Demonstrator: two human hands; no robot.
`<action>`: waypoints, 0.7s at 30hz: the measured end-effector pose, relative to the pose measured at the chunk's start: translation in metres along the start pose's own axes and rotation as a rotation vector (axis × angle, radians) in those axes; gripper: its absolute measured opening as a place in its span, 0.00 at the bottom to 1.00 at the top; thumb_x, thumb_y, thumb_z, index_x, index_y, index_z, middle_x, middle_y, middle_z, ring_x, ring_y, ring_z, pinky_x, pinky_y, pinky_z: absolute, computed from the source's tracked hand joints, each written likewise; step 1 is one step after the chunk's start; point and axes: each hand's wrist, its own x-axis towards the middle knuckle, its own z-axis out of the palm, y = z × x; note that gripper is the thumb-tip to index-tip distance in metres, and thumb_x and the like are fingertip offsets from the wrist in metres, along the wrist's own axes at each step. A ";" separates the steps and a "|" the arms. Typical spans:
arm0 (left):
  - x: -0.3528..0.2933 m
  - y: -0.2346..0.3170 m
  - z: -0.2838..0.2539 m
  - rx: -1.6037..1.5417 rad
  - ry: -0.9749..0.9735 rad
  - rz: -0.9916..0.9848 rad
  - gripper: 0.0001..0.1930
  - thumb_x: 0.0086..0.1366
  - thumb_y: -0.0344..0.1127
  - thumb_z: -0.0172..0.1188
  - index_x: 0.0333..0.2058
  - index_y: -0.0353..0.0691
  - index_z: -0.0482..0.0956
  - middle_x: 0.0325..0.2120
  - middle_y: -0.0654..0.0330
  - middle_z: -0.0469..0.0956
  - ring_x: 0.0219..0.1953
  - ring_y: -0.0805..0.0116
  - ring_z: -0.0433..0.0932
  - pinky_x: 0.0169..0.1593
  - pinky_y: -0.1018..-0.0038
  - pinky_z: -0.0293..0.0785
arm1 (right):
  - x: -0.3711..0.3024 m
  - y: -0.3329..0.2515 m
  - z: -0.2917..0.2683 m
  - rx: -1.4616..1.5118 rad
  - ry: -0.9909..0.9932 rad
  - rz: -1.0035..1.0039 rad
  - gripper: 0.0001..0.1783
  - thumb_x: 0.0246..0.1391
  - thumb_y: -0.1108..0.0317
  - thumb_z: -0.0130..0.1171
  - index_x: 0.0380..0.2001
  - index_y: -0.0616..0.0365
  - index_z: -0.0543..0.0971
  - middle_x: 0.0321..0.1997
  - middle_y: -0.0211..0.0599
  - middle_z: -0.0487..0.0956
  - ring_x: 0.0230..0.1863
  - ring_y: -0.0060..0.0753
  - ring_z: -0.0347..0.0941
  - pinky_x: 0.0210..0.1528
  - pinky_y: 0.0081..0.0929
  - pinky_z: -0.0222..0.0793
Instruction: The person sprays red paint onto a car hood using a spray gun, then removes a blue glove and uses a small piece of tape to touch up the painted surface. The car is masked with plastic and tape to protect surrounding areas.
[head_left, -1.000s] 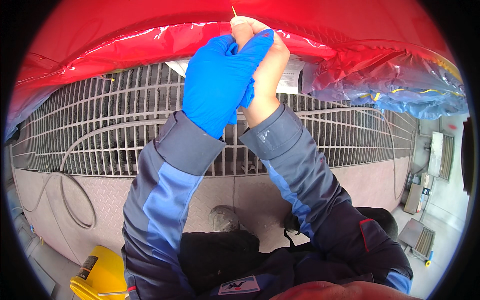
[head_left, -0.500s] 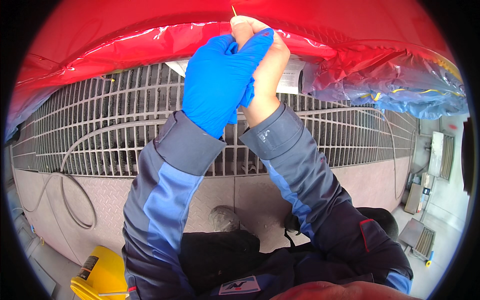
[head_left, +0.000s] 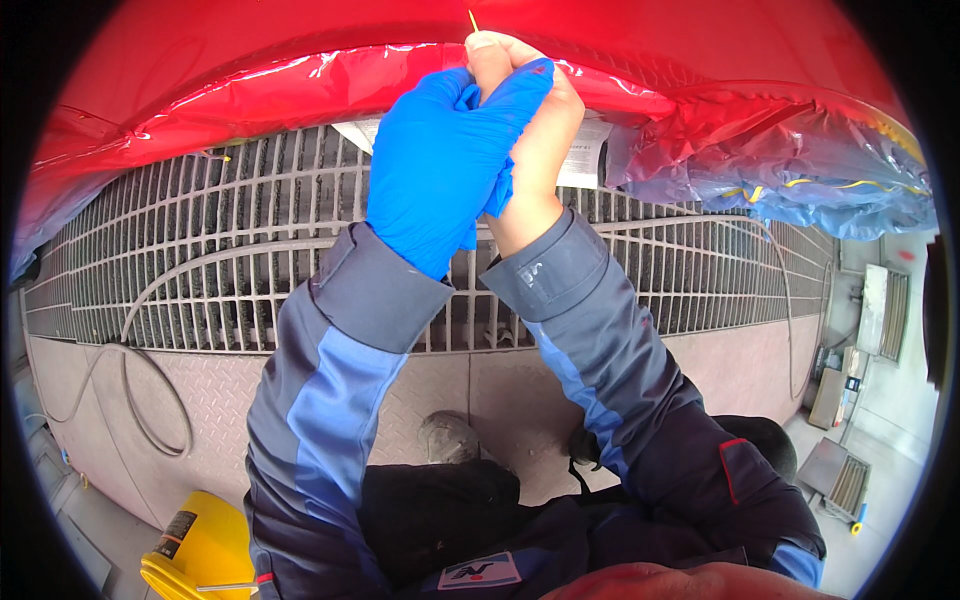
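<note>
My right hand (head_left: 540, 125), bare, is closed with its thumb and forefinger pinching a thin yellow stick (head_left: 474, 22). The stick's slim end points away from me over a glossy red painted panel (head_left: 330, 25); whether it touches the panel I cannot tell. In a blue glove, my left hand (head_left: 430, 165) is closed around the right hand from the left side, its thumb lying across it. The glove hides part of the right palm and fingers.
Shiny red-coated film (head_left: 350, 85) lines the panel's lower edge, and crumpled clear sheeting (head_left: 780, 170) hangs at right. Printed paper (head_left: 583, 155) shows behind my hands. Below are a floor grating (head_left: 250, 200), a hose (head_left: 185, 265) and a yellow bucket (head_left: 215, 530).
Both hands have shifted very slightly to the right together, carrying the yellow stick along. Their grip looks the same.
</note>
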 end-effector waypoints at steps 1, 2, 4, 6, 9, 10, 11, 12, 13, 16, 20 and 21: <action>0.000 -0.001 0.000 -0.001 0.005 0.007 0.21 0.60 0.50 0.65 0.24 0.35 0.75 0.16 0.64 0.73 0.18 0.78 0.73 0.22 0.79 0.67 | 0.000 0.000 -0.001 -0.001 -0.009 0.006 0.03 0.52 0.76 0.64 0.30 0.64 0.83 0.23 0.23 0.76 0.24 0.13 0.67 0.25 0.15 0.64; 0.001 -0.002 0.000 -0.002 0.009 0.014 0.21 0.60 0.50 0.65 0.25 0.35 0.75 0.16 0.64 0.74 0.19 0.78 0.73 0.22 0.79 0.68 | 0.000 0.000 -0.001 -0.021 -0.019 0.005 0.05 0.53 0.74 0.64 0.32 0.65 0.82 0.24 0.25 0.77 0.25 0.14 0.68 0.27 0.16 0.65; 0.003 -0.005 0.001 -0.007 0.025 0.029 0.21 0.60 0.50 0.66 0.25 0.36 0.76 0.16 0.65 0.72 0.17 0.80 0.71 0.20 0.80 0.64 | 0.000 0.000 -0.003 -0.060 -0.030 0.029 0.08 0.55 0.71 0.63 0.35 0.65 0.81 0.27 0.28 0.79 0.26 0.15 0.70 0.29 0.16 0.67; 0.003 -0.007 0.002 -0.015 0.046 0.044 0.20 0.60 0.50 0.66 0.26 0.37 0.78 0.13 0.69 0.70 0.13 0.84 0.65 0.16 0.83 0.57 | -0.001 0.000 -0.002 -0.045 -0.039 0.013 0.08 0.55 0.71 0.63 0.35 0.65 0.81 0.27 0.27 0.78 0.26 0.15 0.70 0.29 0.16 0.66; 0.000 -0.008 0.003 0.093 0.057 0.060 0.18 0.61 0.48 0.66 0.28 0.36 0.78 0.14 0.68 0.70 0.12 0.84 0.65 0.15 0.82 0.57 | -0.004 -0.005 -0.006 -0.110 -0.038 -0.005 0.09 0.55 0.70 0.63 0.35 0.66 0.81 0.26 0.27 0.78 0.26 0.15 0.69 0.29 0.16 0.66; -0.003 -0.008 0.003 0.058 0.024 0.067 0.17 0.61 0.47 0.66 0.29 0.36 0.78 0.14 0.68 0.70 0.12 0.84 0.65 0.15 0.82 0.57 | -0.007 -0.008 -0.009 -0.144 -0.039 -0.015 0.09 0.55 0.70 0.63 0.35 0.66 0.81 0.26 0.27 0.77 0.25 0.15 0.69 0.29 0.16 0.66; -0.008 -0.008 0.004 0.027 -0.006 0.078 0.17 0.61 0.46 0.66 0.30 0.36 0.78 0.14 0.68 0.70 0.12 0.83 0.65 0.15 0.82 0.57 | -0.010 -0.012 -0.012 -0.135 -0.045 0.007 0.10 0.56 0.69 0.63 0.36 0.66 0.80 0.26 0.26 0.77 0.26 0.15 0.68 0.29 0.16 0.66; -0.013 -0.008 0.004 -0.003 -0.037 0.088 0.16 0.61 0.45 0.66 0.31 0.36 0.78 0.15 0.68 0.71 0.12 0.83 0.65 0.15 0.82 0.57 | -0.015 -0.016 -0.016 -0.125 -0.050 0.028 0.10 0.56 0.69 0.63 0.36 0.66 0.80 0.26 0.26 0.77 0.26 0.15 0.68 0.30 0.15 0.66; -0.021 -0.008 0.006 -0.023 -0.037 0.056 0.14 0.61 0.42 0.66 0.34 0.35 0.78 0.15 0.68 0.71 0.12 0.83 0.64 0.14 0.81 0.57 | -0.019 -0.020 -0.020 -0.115 -0.055 0.050 0.11 0.56 0.68 0.63 0.37 0.66 0.79 0.26 0.26 0.77 0.26 0.14 0.68 0.30 0.15 0.66; -0.031 -0.006 0.007 -0.017 -0.110 0.026 0.15 0.61 0.42 0.66 0.36 0.35 0.79 0.15 0.68 0.71 0.11 0.83 0.64 0.14 0.81 0.56 | -0.027 -0.029 -0.028 -0.098 -0.065 0.034 0.12 0.56 0.67 0.63 0.38 0.66 0.79 0.27 0.26 0.76 0.26 0.13 0.68 0.28 0.14 0.64; -0.038 0.003 0.010 0.024 -0.124 -0.029 0.17 0.62 0.41 0.66 0.42 0.34 0.78 0.16 0.68 0.71 0.10 0.81 0.65 0.12 0.81 0.55 | -0.028 -0.039 -0.036 -0.143 -0.095 0.050 0.12 0.57 0.67 0.63 0.39 0.65 0.79 0.27 0.26 0.76 0.26 0.12 0.67 0.27 0.14 0.63; -0.040 0.006 0.009 0.028 -0.154 -0.056 0.19 0.61 0.44 0.66 0.41 0.34 0.78 0.16 0.66 0.72 0.12 0.80 0.68 0.14 0.80 0.59 | -0.028 -0.042 -0.039 -0.150 -0.095 0.074 0.12 0.57 0.67 0.63 0.39 0.65 0.79 0.27 0.26 0.76 0.26 0.12 0.67 0.27 0.14 0.63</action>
